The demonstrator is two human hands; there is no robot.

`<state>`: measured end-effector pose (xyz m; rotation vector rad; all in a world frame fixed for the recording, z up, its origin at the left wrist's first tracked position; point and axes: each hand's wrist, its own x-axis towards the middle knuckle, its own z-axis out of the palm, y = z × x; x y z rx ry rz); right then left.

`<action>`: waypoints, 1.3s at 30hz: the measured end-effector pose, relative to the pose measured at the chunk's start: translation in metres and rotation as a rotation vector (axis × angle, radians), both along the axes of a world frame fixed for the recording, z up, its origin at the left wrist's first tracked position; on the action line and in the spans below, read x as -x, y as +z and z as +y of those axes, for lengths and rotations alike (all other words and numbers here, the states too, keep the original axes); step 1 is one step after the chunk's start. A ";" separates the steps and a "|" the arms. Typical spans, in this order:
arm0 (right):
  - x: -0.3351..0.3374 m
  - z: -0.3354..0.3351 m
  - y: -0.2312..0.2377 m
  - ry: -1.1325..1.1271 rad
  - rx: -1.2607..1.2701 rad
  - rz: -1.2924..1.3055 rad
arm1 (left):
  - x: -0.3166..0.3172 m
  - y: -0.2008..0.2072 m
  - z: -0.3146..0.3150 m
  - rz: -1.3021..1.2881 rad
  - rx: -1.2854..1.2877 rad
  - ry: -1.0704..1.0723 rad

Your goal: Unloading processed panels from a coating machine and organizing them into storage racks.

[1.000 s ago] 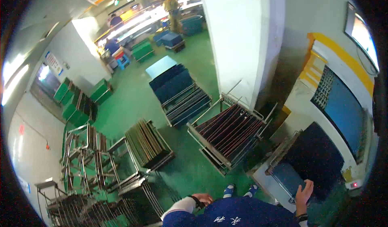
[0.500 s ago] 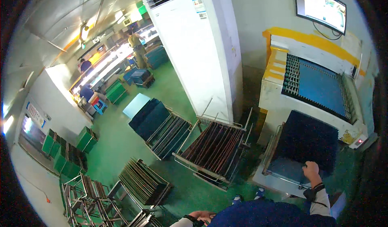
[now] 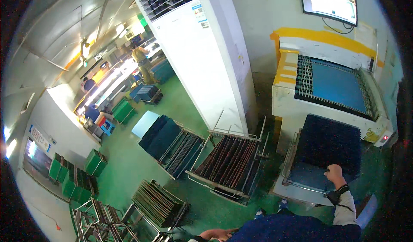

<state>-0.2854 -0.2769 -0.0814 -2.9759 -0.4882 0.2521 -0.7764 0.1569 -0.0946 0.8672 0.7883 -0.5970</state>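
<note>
My right hand [image 3: 334,175] is curled closed at the near right part of a rack of dark panels [image 3: 329,143]. Whether a panel's edge is between its fingers is hidden. The panels look nearly black toward the far side, with a blue-grey surface [image 3: 303,175] nearer me. A metal frame [image 3: 290,158] borders them on the left, and a pale base [image 3: 297,193] shows below. My left hand [image 3: 218,234] is low at the bottom edge, beside my dark blue clothing, with its fingers partly covered.
Behind the panels stands a white machine with a roller bed [image 3: 335,85] carrying a blue sheet. A monitor [image 3: 329,3] hangs above it. Left of me are metal racks of boards [image 3: 228,160], another rack [image 3: 159,203] and a tall white air conditioner [image 3: 202,57]. Other people [image 3: 142,61] work far off.
My view has shifted slightly, so the surroundings sit differently in the picture. My right hand stays closed at the dark panels, and my left hand remains low by my body.
</note>
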 end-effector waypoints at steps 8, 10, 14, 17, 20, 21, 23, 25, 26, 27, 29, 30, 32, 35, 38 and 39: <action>0.005 -0.005 -0.006 -0.031 -0.020 -0.092 | -0.064 -0.102 0.005 -0.397 -0.105 -0.783; 0.002 -0.002 -0.002 -0.043 0.012 -0.062 | -0.084 -0.111 -0.002 -0.485 -0.106 -0.963; 0.018 0.009 0.001 -0.017 0.001 -0.107 | -0.100 -0.140 -0.010 -0.590 -0.165 -1.212; 0.025 -0.008 -0.016 -0.058 -0.034 -0.123 | -0.115 -0.096 -0.011 -0.663 -0.183 -1.220; 0.023 0.001 0.002 -0.069 0.007 -0.111 | -0.107 0.023 -0.005 -0.723 -0.081 -0.701; 0.018 0.001 0.002 -0.069 0.014 -0.099 | -0.101 0.034 0.001 -0.667 -0.031 -0.504; 0.005 0.002 -0.001 -0.055 0.027 -0.076 | -0.071 -0.004 0.007 -0.243 0.054 -0.192; 0.001 0.003 -0.003 -0.032 -0.014 -0.123 | -0.055 -0.063 0.013 -0.098 0.020 -0.129; 0.000 0.004 -0.006 -0.023 -0.036 -0.140 | -0.049 -0.090 0.017 -0.022 0.004 -0.096; -0.001 0.002 -0.009 -0.036 -0.008 -0.133 | -0.054 -0.092 0.013 0.007 -0.024 -0.130; -0.004 -0.001 -0.014 -0.058 0.045 -0.119 | -0.065 -0.096 0.007 -0.016 -0.124 -0.255; -0.005 -0.002 -0.016 -0.054 0.037 -0.129 | -0.070 -0.092 0.004 -0.022 -0.160 -0.288; -0.006 -0.004 -0.018 -0.044 0.018 -0.149 | -0.076 -0.088 0.000 -0.029 -0.201 -0.323; -0.014 -0.011 -0.023 -0.011 0.023 -0.158 | -0.085 -0.083 -0.002 -0.033 -0.236 -0.357; -0.016 -0.012 -0.021 0.063 -0.097 -0.225 | -0.089 -0.082 -0.007 -0.041 -0.277 -0.363; -0.016 -0.010 -0.018 0.054 -0.061 -0.195 | -0.091 -0.080 -0.008 -0.040 -0.286 -0.367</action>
